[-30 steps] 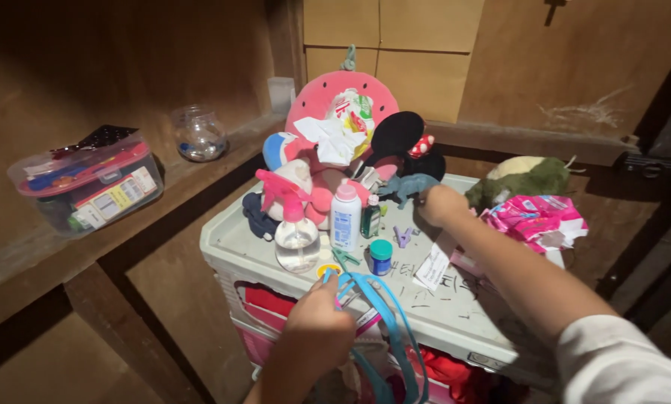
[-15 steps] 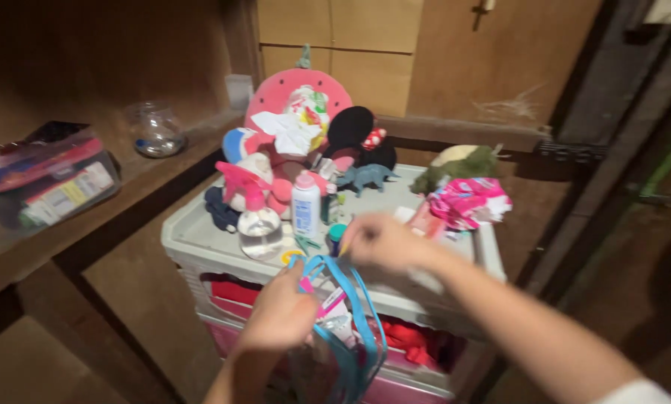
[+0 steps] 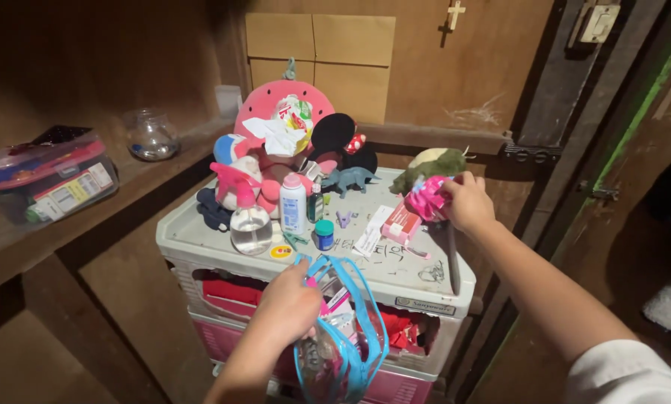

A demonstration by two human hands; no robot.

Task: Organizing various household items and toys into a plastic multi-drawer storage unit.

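My left hand (image 3: 289, 305) grips the top of a clear pouch with blue trim (image 3: 343, 329), held in front of a white plastic drawer cabinet (image 3: 201, 238). Small items fill the pouch. My right hand (image 3: 468, 202) reaches to the cabinet top's right side and closes on a crumpled pink and white wrapper (image 3: 427, 197). A red and white packet (image 3: 402, 222) and a slip of paper (image 3: 367, 239) lie just left of that hand.
On the cabinet top stand a spray bottle (image 3: 250, 221), a white bottle with pink cap (image 3: 293, 204), a small blue-lidded jar (image 3: 323, 234), plush toys (image 3: 275, 142), a toy dinosaur (image 3: 349, 179) and a green plush (image 3: 430, 165). A wooden ledge at left holds a clear box (image 3: 45, 179) and glass jar (image 3: 150, 135).
My right hand has moved from the middle of the cabinet top to its right side and taken hold of the pink wrapper. The left hand keeps the pouch, now hanging lower.
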